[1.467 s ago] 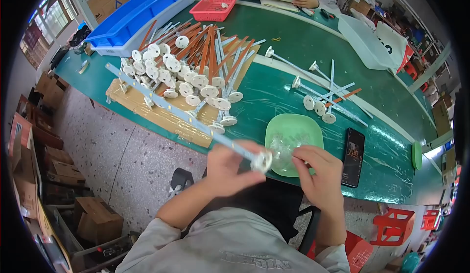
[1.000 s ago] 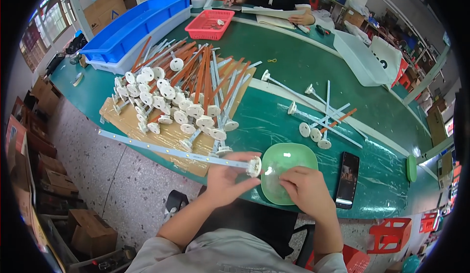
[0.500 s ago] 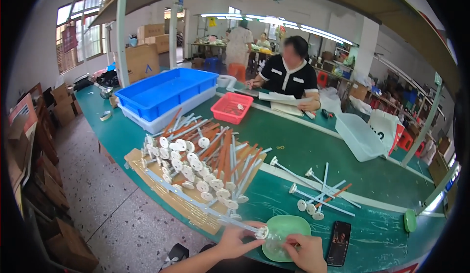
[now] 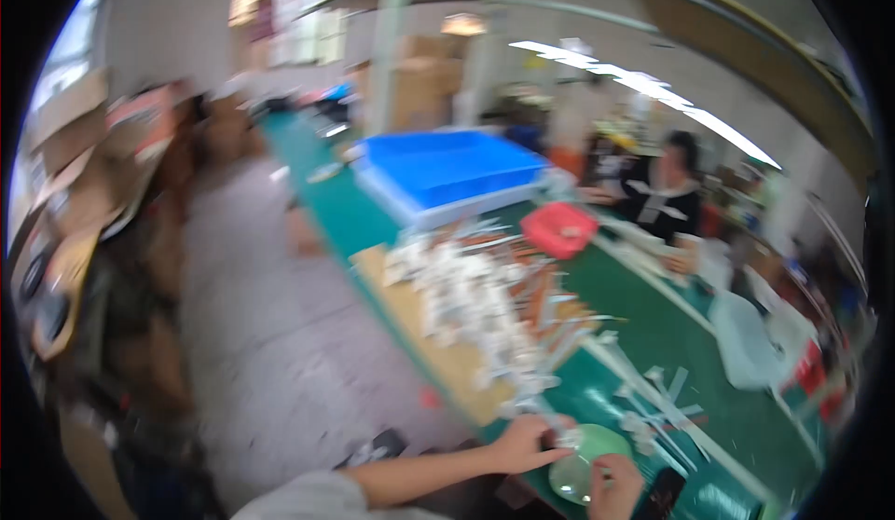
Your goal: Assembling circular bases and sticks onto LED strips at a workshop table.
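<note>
Frame heavily blurred; detail limited throughout.

Left hand (image 4: pixel 525 443) at the near edge of the green tabletop (image 4: pixel 653 334), just left of the pale green bowl (image 4: pixel 587 459). Grip closed on the disc end of a long white rod (image 4: pixel 557 434); the rod's shaft not traceable through the blur. Right hand (image 4: pixel 615 485) at the near right rim of the bowl, fingers curled and touching or just over it. Whether that grip is pinched on a small part from the bowl or merely resting: cannot tell.

Step in hand, as judged: fitting a small piece from the bowl onto the disc end of the rod, both hands meeting over the bowl's left rim.

Next move, as judged: bringing the right fingertips to the rod's end, aligned squarely, with the left hand steadying the rod against swing.

Surroundings: a heap of white-and-orange rods (image 4: pixel 494 306) on a tan board (image 4: pixel 438 357), far of the hands. A few loose white rods (image 4: pixel 653 399) to the right of the bowl. A dark phone (image 4: pixel 664 494) just right of the right hand. A red tray (image 4: pixel 559 229) and a blue crate (image 4: pixel 447 171) at the far end. Another person (image 4: pixel 667 198) seated at the far right side, well apart from the work.
</note>
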### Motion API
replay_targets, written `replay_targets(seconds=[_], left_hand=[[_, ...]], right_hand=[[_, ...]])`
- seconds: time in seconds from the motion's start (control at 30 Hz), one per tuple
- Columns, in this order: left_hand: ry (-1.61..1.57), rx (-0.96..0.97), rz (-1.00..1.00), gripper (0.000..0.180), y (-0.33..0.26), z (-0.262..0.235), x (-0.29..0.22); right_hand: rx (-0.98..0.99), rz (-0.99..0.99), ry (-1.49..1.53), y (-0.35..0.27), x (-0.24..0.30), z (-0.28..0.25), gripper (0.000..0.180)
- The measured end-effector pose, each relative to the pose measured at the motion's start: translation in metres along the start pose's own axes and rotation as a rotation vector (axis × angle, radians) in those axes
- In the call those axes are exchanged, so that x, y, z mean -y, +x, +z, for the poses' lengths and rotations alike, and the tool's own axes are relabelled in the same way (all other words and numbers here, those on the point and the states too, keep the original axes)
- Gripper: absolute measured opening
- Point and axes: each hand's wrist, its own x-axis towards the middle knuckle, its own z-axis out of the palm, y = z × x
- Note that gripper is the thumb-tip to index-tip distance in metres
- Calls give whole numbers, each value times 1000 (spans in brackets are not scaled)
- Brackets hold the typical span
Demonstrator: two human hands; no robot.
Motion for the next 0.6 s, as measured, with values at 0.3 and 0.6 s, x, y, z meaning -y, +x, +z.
replay_targets(seconds=[0.3, 0.6], left_hand=[[-264, -145, 76, 32, 15, 7, -18], [-132, -126, 82, 41, 11, -17, -33]], right_hand=[[14, 39, -78, 12, -8, 12, 22], [90, 289, 127, 20, -21, 16, 20]])
